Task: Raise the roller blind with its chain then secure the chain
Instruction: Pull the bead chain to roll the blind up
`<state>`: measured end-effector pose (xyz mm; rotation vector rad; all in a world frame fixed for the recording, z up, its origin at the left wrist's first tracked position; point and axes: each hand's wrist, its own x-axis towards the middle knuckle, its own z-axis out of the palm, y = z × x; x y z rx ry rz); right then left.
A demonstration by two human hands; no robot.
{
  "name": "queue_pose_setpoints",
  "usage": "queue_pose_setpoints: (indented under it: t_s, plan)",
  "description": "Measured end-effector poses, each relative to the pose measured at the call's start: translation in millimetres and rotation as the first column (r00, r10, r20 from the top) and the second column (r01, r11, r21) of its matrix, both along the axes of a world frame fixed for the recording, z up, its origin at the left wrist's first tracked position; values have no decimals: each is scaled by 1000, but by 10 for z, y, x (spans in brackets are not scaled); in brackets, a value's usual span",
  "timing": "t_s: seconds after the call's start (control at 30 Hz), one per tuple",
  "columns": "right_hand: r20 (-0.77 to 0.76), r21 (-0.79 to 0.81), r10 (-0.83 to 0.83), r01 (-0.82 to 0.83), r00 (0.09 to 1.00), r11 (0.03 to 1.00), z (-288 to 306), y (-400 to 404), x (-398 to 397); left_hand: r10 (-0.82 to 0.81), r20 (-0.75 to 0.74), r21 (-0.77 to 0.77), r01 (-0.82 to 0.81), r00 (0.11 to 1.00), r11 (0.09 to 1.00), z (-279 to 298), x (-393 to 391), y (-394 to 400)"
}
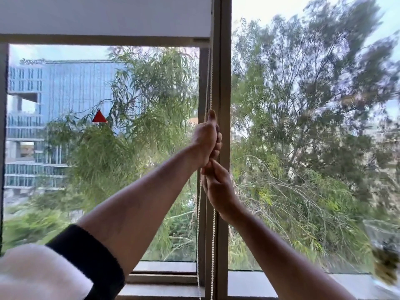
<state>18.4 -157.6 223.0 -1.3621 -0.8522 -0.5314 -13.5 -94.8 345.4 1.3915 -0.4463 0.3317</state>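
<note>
A white roller blind (104,16) covers only the top of the left window pane, its bottom bar level with the frame's upper rail. The white bead chain (213,234) hangs in a loop beside the central frame post. My left hand (206,139) is closed round the chain at mid-height, thumb pointing up. Directly beneath it, touching it, my right hand (217,189) also grips the chain. Below my hands two strands of the chain run down past the sill.
The central window post (224,83) stands right behind the chain. A sill (168,267) runs along the bottom. A potted plant (385,263) sits blurred at the right edge. Trees and a glass building lie outside.
</note>
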Motion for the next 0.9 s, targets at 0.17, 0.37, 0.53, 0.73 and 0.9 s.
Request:
queue_pose_setpoints:
  t_s: [0.17, 0.37, 0.53, 0.73, 0.9]
  plan:
    - [-32, -104, -27, 24, 999, 994, -117, -141, 113, 34, 19, -46, -33, 999, 998, -257, 63, -36]
    - [-25, -167, 34, -38, 999, 985, 163, -257, 98, 88, 135, -94, -76, 987, 993, -384, 116, -13]
    - [-77, -3, 45, -46, 996, 999, 747, -409, -42, 82, 194, -68, -70, 978, 995, -408, 58, -10]
    - [-190, 369, 303, -218, 934, 904, 1514, -357, -278, -5, 205, -51, 16, 979, 999, -418, -65, -220]
    - [-127, 290, 198, -155, 972, 944, 1665, -225, -441, -10, 239, -25, 16, 971, 1000, -392, -124, -278]
